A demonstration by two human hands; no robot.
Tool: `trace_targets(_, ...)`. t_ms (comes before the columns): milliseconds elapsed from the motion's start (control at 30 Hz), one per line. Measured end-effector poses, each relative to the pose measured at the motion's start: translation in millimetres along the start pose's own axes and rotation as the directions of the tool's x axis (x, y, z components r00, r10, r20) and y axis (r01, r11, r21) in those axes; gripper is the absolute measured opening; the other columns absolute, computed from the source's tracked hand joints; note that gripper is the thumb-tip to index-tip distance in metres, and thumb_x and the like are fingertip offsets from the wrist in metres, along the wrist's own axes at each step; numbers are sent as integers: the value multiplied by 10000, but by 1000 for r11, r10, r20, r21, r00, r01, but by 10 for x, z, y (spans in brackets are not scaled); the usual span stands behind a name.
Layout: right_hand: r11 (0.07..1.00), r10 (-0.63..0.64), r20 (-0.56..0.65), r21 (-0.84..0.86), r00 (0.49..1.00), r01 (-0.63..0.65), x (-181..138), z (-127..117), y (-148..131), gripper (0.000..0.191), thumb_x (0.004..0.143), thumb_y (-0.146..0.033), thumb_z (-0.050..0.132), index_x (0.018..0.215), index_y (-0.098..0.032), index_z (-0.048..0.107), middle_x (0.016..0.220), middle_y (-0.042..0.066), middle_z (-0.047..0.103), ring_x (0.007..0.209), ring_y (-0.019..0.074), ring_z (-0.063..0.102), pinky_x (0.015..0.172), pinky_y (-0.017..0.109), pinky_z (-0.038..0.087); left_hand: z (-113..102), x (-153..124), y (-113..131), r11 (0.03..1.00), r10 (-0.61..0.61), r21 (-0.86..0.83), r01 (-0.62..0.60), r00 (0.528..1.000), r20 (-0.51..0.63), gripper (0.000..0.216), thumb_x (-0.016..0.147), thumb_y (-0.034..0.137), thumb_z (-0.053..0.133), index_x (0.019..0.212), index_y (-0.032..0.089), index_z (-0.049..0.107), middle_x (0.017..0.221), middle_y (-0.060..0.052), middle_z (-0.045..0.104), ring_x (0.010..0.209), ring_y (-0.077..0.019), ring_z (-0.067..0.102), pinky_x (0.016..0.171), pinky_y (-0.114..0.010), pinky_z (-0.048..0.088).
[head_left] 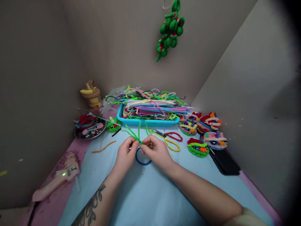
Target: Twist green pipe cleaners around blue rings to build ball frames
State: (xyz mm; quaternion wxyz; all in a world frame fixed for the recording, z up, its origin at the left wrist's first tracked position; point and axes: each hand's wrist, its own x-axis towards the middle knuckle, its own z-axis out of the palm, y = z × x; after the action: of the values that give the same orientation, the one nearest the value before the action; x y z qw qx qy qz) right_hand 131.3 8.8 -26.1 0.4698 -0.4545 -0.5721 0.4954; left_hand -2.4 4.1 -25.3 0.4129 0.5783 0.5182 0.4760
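In the middle of the table, my left hand (127, 152) and my right hand (158, 152) meet with thumbs and fingers pinched. Both are closed on green pipe cleaners (139, 131), whose loose ends fan out upward and to the sides. The strands cross between my fingertips. A thin dark blue ring (143, 164) shows just below that crossing; my fingers cover its top, so I cannot tell how it joins the strands. Scissors (166, 135) with one red and one yellow handle lie beyond my right hand. To the left of my left hand is an orange pipe cleaner (103, 147).
A blue tray (148, 122) heaped with colored pipe cleaners stands at the back. Several fuzzy finished pieces (198, 147) and a black flat object (224, 161) are at right. A metal bowl (77, 133), cup (91, 95) and pink glue gun (58, 181) are at left.
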Motion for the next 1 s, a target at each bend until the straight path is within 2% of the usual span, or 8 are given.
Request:
trace_targets(200,1000,8,27,-29,1000,-7,8,-11,-18,40,735,-213,556,724,-184,530,611,-33,566,561,115,575,553,232,467,14,17,-23,995,-53,-85,55,998,29,179,764,328,565,825,159,578,752,-12,594,701,-146,532,635,-245,403)
trace_targets(333,999,-12,7,-46,1000,13,10,3,-29,37,736,-207,546,752,-189,517,636,-36,564,589,119,584,567,231,466,19,12,-31,991,-86,-100,85,996,2,200,743,339,586,671,155,556,637,7,568,625,-129,502,589,-233,380)
trace_targets(433,989,-68,-2,-129,998,67,2,8,-21,23,751,-198,536,761,-195,515,673,-28,568,628,123,580,587,232,460,33,5,-53,987,-101,-126,95,994,-39,209,744,342,582,652,160,536,586,32,510,588,-114,462,569,-225,355)
trace_targets(533,950,-165,14,-267,986,163,-22,0,-5,24,776,-177,513,770,-199,522,694,-18,579,652,126,571,607,232,446,47,3,-73,989,-90,-125,83,995,-50,200,762,338,562,672,161,536,583,39,478,586,-110,438,562,-223,339)
trace_targets(700,792,-370,108,-483,923,374,-62,-22,31,100,835,-173,452,837,-195,550,754,22,616,704,144,581,668,249,438,44,10,-70,993,-67,-100,61,996,-56,210,776,335,542,659,163,522,604,32,474,593,-109,418,566,-227,335)
trace_targets(833,783,-390,97,-488,916,385,-65,-16,27,99,832,-167,458,862,-196,548,757,20,625,698,141,589,659,237,445,21,11,-49,986,-111,-134,104,992,-52,251,753,350,577,607,170,481,542,57,415,520,-85,359,527,-214,307)
trace_targets(1000,767,-402,110,-503,909,399,-60,-15,-2,138,806,-216,540,940,-191,564,855,40,652,766,160,607,710,252,457,13,1,-8,951,-196,-244,189,981,-4,280,713,391,625,602,162,508,510,63,428,466,-69,330,483,-207,277)
